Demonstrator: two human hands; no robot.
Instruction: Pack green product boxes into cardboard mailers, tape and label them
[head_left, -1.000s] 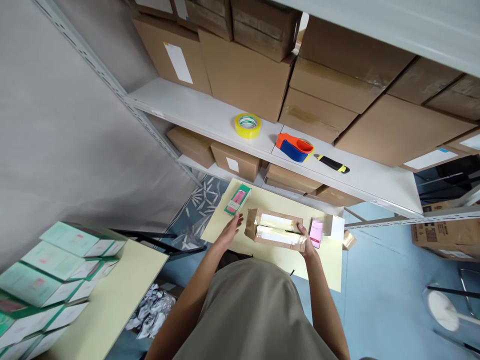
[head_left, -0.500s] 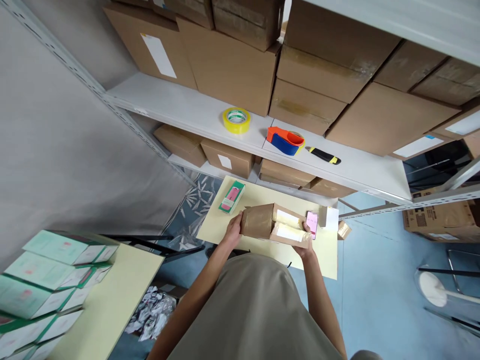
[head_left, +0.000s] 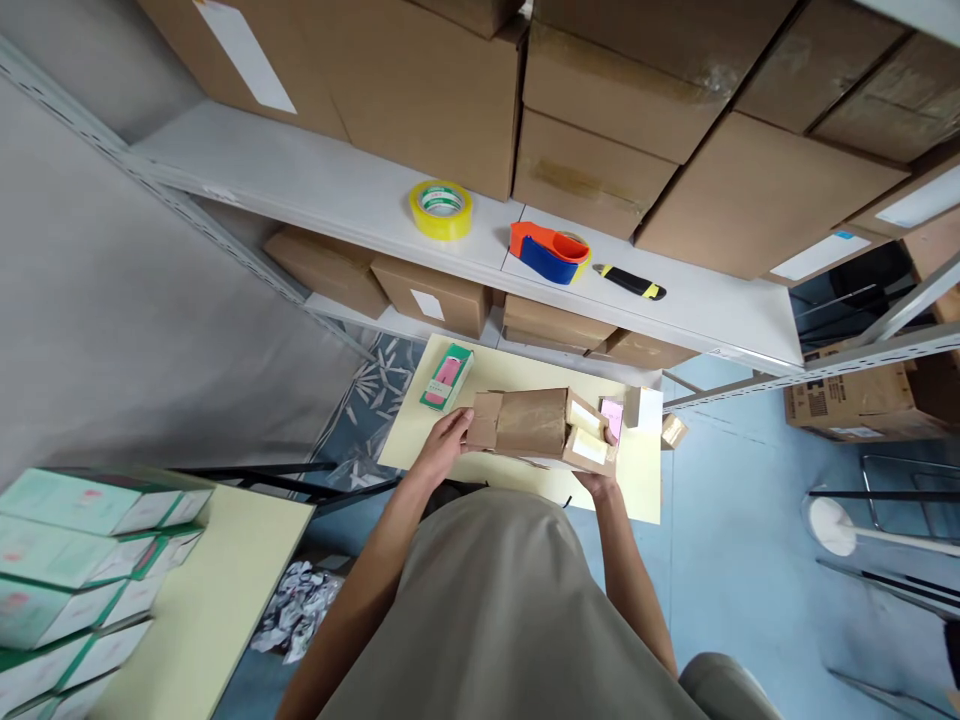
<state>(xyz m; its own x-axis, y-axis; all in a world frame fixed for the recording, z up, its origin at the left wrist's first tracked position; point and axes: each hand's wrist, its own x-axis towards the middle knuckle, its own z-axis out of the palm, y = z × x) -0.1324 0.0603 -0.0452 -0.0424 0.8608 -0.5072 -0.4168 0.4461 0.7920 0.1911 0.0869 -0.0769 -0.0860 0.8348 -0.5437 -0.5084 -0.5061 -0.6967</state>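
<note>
Held in front of me, above the pale yellow table [head_left: 517,375], is a brown cardboard box [head_left: 532,422]. Its right end carries white paper labels and light tape. My left hand [head_left: 447,440] grips a flap at the box's left end, thumb on top. Around the right end, my right hand [head_left: 602,474] holds on from below, its thumb over the edge; most of its fingers are hidden. Beyond my left hand lies a green and white packet with a pink item [head_left: 448,377]. Partly behind the box is a phone with a pink screen [head_left: 612,414].
A shelf [head_left: 315,210] spans ahead, holding large cartons, a yellow tape roll [head_left: 441,210], an orange and blue tape dispenser [head_left: 550,253] and a utility knife [head_left: 630,282]. Green and white boxes [head_left: 67,570] are stacked on a table at left. A stool [head_left: 832,527] stands right.
The box has turned slightly, and a flap at its left end now shows extended in my left hand. The view has shifted, so the shelf appears higher.
</note>
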